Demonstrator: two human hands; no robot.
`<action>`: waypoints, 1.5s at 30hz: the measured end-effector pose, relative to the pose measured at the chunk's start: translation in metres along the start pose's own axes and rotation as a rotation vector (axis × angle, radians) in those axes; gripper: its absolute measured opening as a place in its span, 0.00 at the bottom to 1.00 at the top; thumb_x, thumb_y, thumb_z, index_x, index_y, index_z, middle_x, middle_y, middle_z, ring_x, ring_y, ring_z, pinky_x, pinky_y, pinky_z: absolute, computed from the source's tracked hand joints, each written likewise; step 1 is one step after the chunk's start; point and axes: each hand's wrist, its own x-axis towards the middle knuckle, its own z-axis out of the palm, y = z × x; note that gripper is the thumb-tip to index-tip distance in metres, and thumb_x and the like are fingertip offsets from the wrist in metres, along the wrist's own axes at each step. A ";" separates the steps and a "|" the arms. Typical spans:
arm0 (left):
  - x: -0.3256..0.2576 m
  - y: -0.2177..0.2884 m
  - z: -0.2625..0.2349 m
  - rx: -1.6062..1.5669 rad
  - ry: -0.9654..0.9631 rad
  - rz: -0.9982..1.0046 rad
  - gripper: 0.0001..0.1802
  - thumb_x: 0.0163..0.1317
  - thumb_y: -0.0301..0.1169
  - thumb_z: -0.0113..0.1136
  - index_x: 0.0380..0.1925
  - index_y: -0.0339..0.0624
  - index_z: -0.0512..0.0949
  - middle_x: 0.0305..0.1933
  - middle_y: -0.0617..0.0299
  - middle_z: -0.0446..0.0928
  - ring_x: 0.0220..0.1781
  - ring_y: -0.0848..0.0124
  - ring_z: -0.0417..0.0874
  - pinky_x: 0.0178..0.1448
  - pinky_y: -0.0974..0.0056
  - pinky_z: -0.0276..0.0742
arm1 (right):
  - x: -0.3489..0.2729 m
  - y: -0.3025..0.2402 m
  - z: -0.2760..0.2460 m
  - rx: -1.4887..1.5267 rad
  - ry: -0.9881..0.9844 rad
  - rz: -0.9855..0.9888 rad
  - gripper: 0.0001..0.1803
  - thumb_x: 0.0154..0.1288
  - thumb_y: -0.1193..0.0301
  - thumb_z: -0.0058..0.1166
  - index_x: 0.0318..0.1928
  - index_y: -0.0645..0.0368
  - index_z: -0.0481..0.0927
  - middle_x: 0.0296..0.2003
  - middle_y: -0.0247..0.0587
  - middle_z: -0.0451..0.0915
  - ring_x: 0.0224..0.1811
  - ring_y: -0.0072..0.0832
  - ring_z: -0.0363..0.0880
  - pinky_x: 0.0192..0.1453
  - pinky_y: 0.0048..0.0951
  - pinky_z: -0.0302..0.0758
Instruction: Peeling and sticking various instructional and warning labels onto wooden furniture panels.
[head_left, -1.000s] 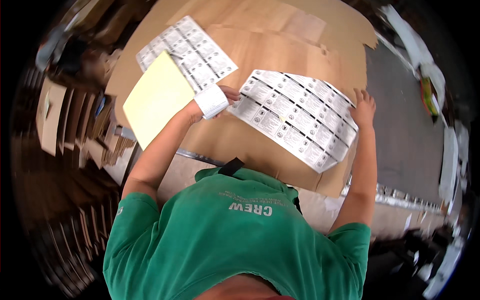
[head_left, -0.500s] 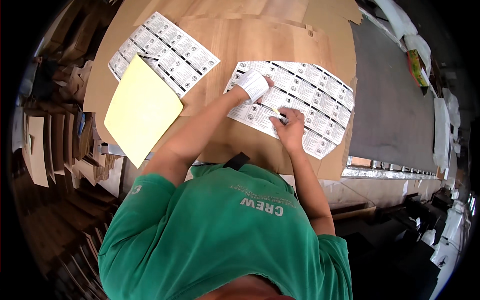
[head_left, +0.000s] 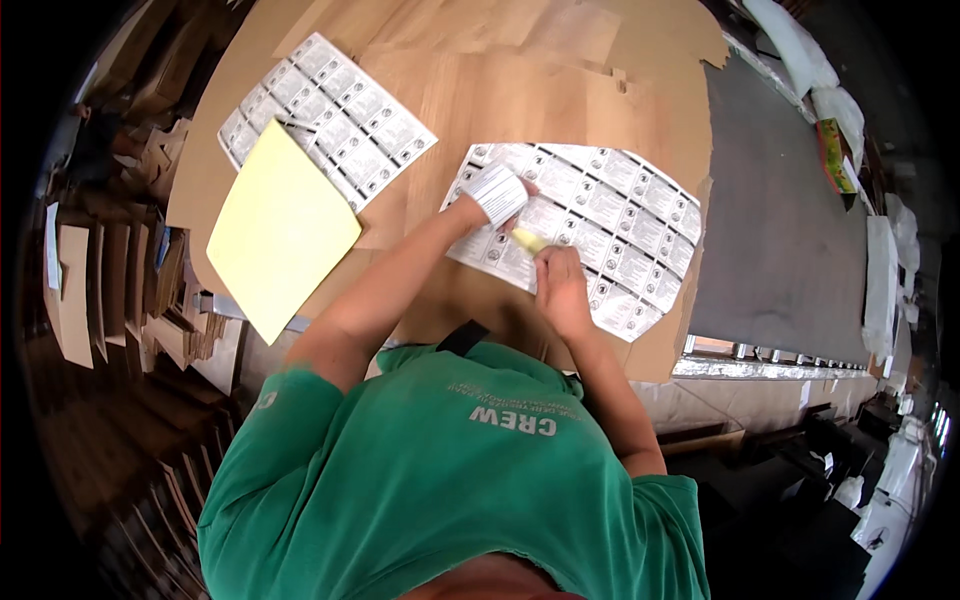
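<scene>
One printed sheet (head_left: 625, 235) lies on the cardboard-topped bench (head_left: 540, 110); over it the right grip (head_left: 563, 283) pinches a yellow scrap (head_left: 527, 239), while white paper (head_left: 497, 195) half-covers the left grip (head_left: 531, 189), whose hold I can't make out.

the place is looking like a workshop or warehouse. cardboard pieces (head_left: 76, 290) are standing in rows at left, and printed sheets (head_left: 625, 225) are lying on a worktable (head_left: 540, 100).

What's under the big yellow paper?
A white printed sheet pokes out from under the yellow paper, and brown cardboard shows beside it. Anything else hiding beneath can't be seen, because the paper covers it.
</scene>
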 end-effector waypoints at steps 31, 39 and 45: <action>0.146 0.071 0.054 0.985 0.258 0.654 0.13 0.57 0.31 0.59 0.42 0.43 0.76 0.50 0.60 0.76 0.45 0.59 0.76 0.48 0.59 0.73 | 0.199 0.299 -0.130 0.744 -0.335 0.656 0.06 0.62 0.71 0.58 0.32 0.57 0.74 0.24 0.25 0.74 0.27 0.13 0.69 0.30 0.17 0.65; 0.155 0.041 0.048 0.763 0.359 0.725 0.15 0.53 0.26 0.61 0.43 0.46 0.75 0.48 0.60 0.77 0.43 0.63 0.76 0.44 0.63 0.75 | 0.173 0.288 -0.126 0.769 -0.264 0.649 0.04 0.63 0.74 0.55 0.34 0.60 0.75 0.25 0.26 0.74 0.27 0.13 0.68 0.29 0.17 0.64; 0.153 0.043 0.057 0.805 0.363 0.739 0.16 0.47 0.25 0.64 0.37 0.48 0.73 0.38 0.60 0.76 0.37 0.62 0.76 0.38 0.61 0.74 | 0.172 0.284 -0.122 0.702 -0.234 0.603 0.04 0.62 0.75 0.55 0.33 0.62 0.74 0.24 0.26 0.73 0.26 0.12 0.67 0.29 0.17 0.63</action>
